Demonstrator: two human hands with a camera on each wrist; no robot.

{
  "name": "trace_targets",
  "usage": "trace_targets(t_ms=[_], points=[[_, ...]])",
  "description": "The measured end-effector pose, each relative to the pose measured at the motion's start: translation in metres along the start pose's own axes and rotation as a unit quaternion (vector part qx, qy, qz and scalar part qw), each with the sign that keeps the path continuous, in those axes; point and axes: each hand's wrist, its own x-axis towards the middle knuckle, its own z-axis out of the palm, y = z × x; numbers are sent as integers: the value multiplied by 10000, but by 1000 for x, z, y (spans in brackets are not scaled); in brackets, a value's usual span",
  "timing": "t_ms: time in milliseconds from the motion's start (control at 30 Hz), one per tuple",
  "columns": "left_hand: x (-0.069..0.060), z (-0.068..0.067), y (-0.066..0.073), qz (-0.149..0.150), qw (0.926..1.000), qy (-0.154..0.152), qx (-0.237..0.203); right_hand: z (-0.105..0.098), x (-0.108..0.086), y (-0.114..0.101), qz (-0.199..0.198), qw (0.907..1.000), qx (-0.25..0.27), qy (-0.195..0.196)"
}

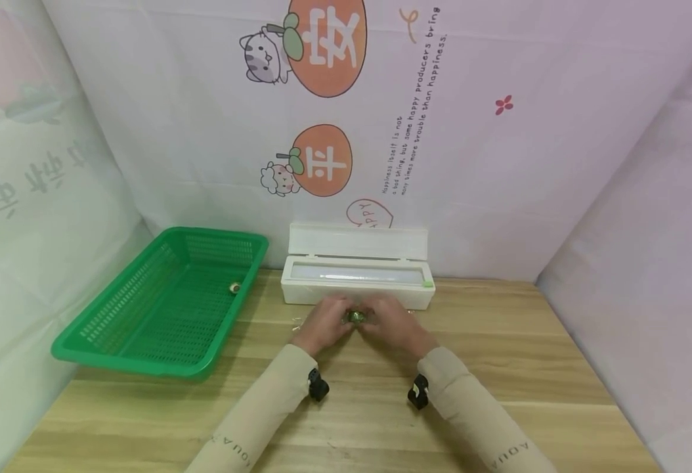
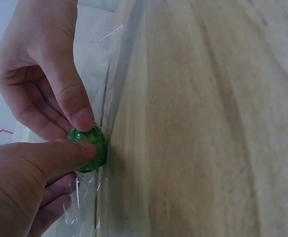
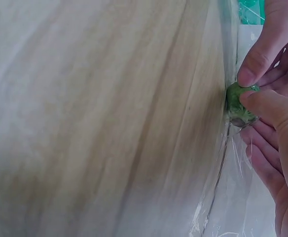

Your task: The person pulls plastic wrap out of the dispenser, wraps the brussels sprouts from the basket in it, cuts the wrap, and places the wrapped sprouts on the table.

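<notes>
A small round green item (image 1: 356, 316), glossy under clear cling film (image 2: 85, 195), is between my two hands at the front of the white film dispenser box (image 1: 299, 293). My left hand (image 1: 325, 323) pinches its left side, thumb on the near face. From the right, my right hand (image 1: 396, 322) pinches it the same way. Both thumbs press close together on the green item (image 3: 234, 101) in the right wrist view, fingers curled behind. Film spreads out to both sides of the hands. What the item is cannot be told.
A green plastic basket (image 1: 204, 232) stands at the left, with one small round pale item (image 1: 235, 288) with a dark centre inside. The dispenser's lid (image 1: 358, 242) is raised against the printed cloth (image 1: 470, 197) behind. Wooden tabletop (image 1: 529, 341) extends right and in front.
</notes>
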Motion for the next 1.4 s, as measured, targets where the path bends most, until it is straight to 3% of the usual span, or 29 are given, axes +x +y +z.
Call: trace_targets(t_ms=[467, 700, 867, 1133, 1400], points=[[1, 3, -5, -49, 9999, 155, -27, -18, -23, 2, 254, 9996, 17, 135], [1, 3, -4, -81, 9997, 208, 116, -43, -41, 8, 237, 9986, -369, 309], [1, 2, -1, -136, 9998, 149, 83, -69, -53, 12, 495, 9970, -524, 281], [3, -5, 3, -75, 9999, 83, 38, -102, -63, 31, 899, 9922, -832, 236], [6, -10, 6, 204, 9997, 120, 70, -113, -64, 54, 625, 9925, -903, 531]])
